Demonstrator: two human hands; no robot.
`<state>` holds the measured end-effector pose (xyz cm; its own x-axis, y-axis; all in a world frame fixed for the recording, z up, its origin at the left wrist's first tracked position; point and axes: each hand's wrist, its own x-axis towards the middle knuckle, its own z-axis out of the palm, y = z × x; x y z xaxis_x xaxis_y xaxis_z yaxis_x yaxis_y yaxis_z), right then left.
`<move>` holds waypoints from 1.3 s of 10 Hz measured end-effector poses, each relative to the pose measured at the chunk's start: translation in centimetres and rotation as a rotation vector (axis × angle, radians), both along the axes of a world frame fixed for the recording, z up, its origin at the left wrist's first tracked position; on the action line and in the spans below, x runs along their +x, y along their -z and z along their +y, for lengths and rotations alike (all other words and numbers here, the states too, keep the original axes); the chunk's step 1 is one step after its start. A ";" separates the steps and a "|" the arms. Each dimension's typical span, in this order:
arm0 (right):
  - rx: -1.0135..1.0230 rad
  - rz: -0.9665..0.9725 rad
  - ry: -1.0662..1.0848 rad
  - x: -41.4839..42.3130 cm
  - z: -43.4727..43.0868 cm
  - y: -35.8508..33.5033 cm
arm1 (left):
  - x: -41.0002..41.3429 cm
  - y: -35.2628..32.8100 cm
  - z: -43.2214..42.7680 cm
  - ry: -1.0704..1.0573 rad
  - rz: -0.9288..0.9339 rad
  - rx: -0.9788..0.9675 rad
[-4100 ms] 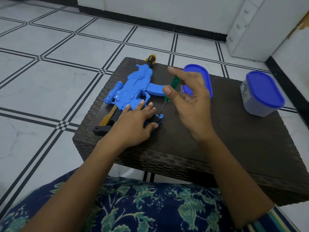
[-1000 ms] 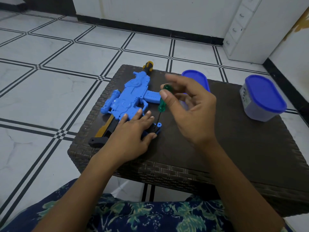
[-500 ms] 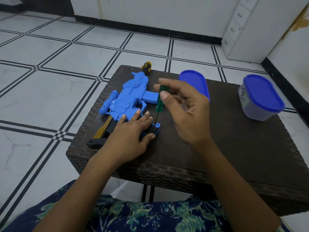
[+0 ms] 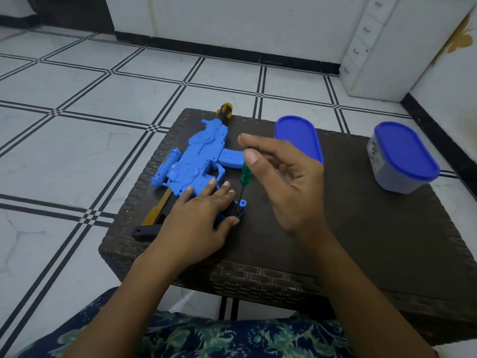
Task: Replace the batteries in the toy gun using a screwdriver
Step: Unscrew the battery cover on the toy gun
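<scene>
A blue toy gun (image 4: 196, 161) with a yellow and black stock lies flat on the left part of a dark woven table (image 4: 335, 241). My left hand (image 4: 196, 223) presses flat on the gun's grip end, covering most of it. My right hand (image 4: 284, 182) pinches the top of a green-handled screwdriver (image 4: 244, 174) between thumb and fingers. The screwdriver stands almost upright, its thin dark shaft reaching down to the blue grip end (image 4: 240, 209) beside my left fingertips.
A blue lid (image 4: 299, 135) lies on the table behind my right hand. A closed container with a blue lid (image 4: 402, 158) stands at the right rear corner. A yellow and black tool handle (image 4: 225, 110) pokes out behind the gun. White tiled floor surrounds the table.
My right hand's fingers have shifted on the screwdriver handle, which stays upright over the grip end. My left hand has stayed on the gun.
</scene>
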<state>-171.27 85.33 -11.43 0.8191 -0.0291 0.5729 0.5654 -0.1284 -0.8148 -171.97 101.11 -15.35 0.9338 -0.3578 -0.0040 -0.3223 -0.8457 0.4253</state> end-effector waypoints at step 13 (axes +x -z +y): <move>-0.087 -0.103 0.179 0.4 -0.2 -0.1 | 0.0 -0.4 0.0 0.004 0.021 0.025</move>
<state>-170.84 85.08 -11.29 0.7423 -0.1160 0.6599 0.6068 -0.3013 -0.7355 -171.94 101.11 -14.92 0.9319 -0.3613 -0.0322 -0.3172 -0.8547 0.4111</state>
